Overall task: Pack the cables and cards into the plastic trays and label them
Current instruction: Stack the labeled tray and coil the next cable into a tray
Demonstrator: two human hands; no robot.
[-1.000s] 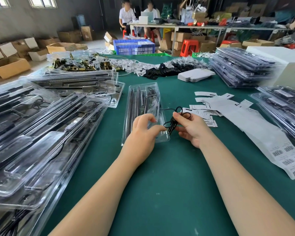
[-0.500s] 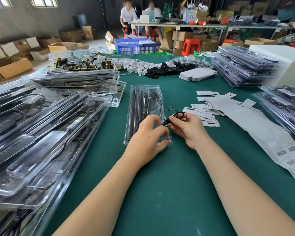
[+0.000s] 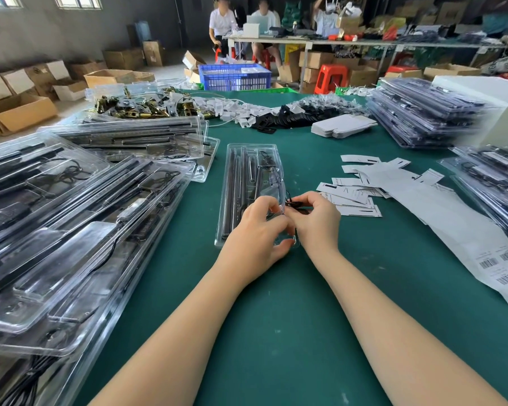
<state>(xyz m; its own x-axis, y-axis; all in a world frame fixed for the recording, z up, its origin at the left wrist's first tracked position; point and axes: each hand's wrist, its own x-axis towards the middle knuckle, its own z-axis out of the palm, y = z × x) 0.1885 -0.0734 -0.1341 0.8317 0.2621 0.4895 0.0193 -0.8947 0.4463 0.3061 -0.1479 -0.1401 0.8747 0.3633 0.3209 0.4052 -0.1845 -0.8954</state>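
Green felt table, warehouse rm; cardboard boxes on floor L. Open plastic tray at centre. Both hands at its near R edge: right hand pinches black cable; left hand fingers curled on tray rim.

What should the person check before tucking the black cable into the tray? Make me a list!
1. Cable held: ok, the right hand pinches it.
2. Tray steadied: ok, the left hand rests on its near end.
3. Tray flat on the table: ok.
4. Cable bundled small enough to fit: cannot tell, the fingers hide most of it.
5. Pocket for the cable free: cannot tell, the hands cover the near end.
6. Cards and labels nearby for later: ok, they lie to the right.
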